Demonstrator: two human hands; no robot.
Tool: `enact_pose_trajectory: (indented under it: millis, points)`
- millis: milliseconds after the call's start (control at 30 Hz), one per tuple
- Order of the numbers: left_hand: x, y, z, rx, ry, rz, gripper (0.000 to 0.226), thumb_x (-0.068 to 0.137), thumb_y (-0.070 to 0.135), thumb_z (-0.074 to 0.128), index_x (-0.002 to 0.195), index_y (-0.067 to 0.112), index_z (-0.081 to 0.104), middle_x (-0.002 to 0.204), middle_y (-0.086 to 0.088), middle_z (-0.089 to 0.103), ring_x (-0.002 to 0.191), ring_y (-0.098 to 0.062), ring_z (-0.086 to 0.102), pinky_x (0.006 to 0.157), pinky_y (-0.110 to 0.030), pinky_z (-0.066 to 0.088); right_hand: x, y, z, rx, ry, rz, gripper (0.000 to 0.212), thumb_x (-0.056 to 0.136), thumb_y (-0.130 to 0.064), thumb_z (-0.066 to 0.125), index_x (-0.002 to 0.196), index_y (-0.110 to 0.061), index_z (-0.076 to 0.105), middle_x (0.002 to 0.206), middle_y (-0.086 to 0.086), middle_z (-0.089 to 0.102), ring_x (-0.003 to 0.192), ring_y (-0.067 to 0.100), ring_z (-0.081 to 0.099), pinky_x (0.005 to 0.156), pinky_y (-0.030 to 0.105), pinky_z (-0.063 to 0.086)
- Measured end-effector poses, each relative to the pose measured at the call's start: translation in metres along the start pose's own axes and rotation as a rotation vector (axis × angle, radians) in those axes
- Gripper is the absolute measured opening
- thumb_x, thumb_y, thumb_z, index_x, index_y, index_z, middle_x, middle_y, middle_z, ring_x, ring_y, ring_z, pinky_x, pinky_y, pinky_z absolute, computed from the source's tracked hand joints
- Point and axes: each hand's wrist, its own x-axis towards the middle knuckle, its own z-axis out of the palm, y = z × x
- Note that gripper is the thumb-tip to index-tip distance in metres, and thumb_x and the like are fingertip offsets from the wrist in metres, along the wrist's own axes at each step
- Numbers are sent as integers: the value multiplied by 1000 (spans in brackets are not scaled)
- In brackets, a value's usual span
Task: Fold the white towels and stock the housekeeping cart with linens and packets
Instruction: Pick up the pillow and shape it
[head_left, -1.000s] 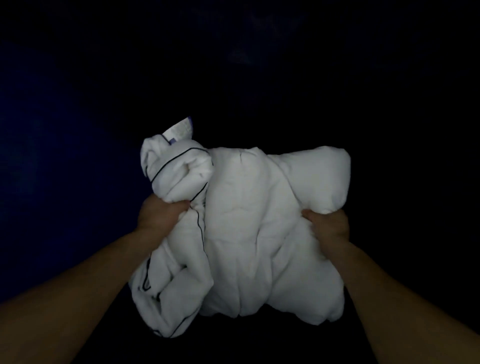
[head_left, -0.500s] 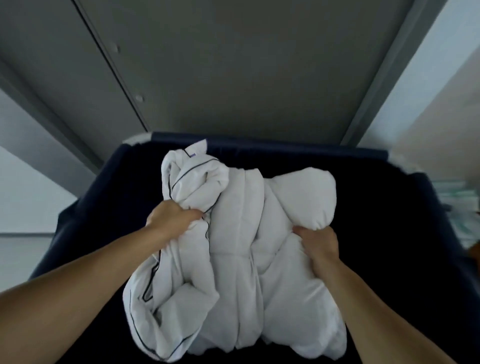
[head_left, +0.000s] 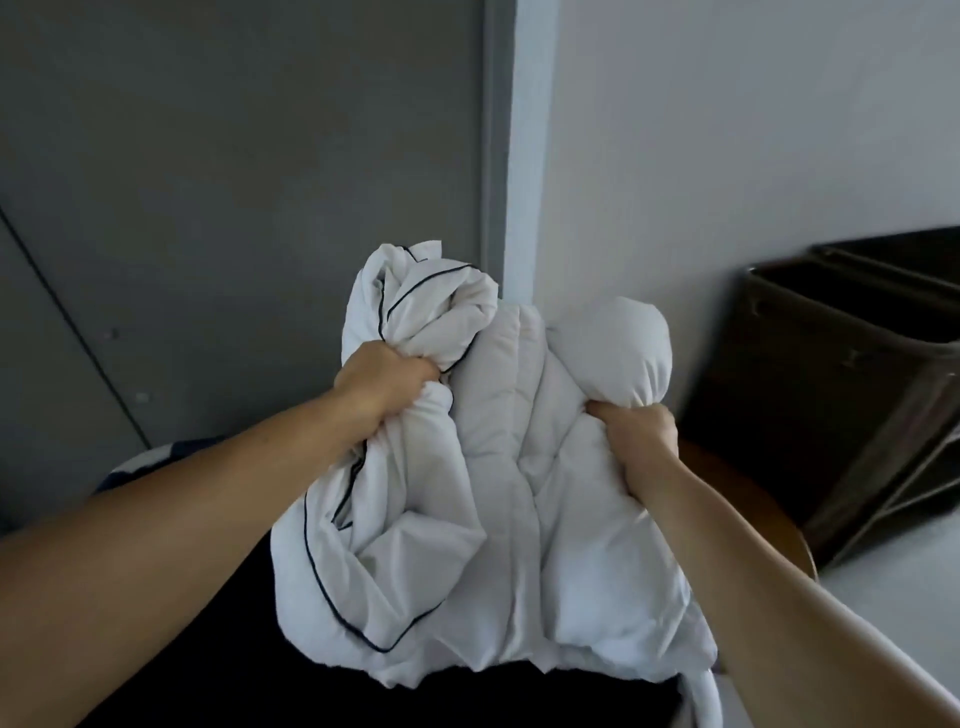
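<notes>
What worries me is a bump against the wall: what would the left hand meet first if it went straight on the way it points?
The left hand would first press into the white bundle it grips; beyond that lies the grey door frame, though how far off is unclear.

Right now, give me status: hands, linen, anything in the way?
Left hand gripping white linen bundle, dark-piped side. Right hand gripping its puffy corner. Bundle held up over dark bin. Nothing blocking; brown hamper off right.
</notes>
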Motion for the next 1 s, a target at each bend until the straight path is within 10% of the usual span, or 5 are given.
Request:
enact_pose_trajectory:
  millis: [233, 533, 1000]
  points:
    - [-42, 133, 117, -119, -73, 165, 28, 61, 36, 80, 78, 22, 61, 82, 2, 68, 74, -19, 66, 62, -27, 53, 63, -33, -166, 19, 143, -62, 46, 54, -46, 82, 77, -21, 50, 79, 1, 59, 74, 25, 60, 81, 39, 55]
    - [-84, 227, 290, -227, -120, 152, 27, 73, 30, 81, 71, 20, 55, 75, 2, 60, 67, -15, 57, 55, -26, 47, 162, -34, -342, -73, 234, -89, 69, 48, -48, 77, 106, -14, 61, 83, 3, 65, 78, 29, 64, 81, 41, 57]
    - [-10, 179, 416, -182, -47, -99, 27, 75, 34, 77, 86, 16, 60, 87, -2, 63, 82, -24, 62, 81, -37, 55, 351, 29, -331, -304, 43, -28, 82, 49, -58, 80, 113, -13, 56, 91, 6, 66, 82, 30, 65, 80, 46, 58]
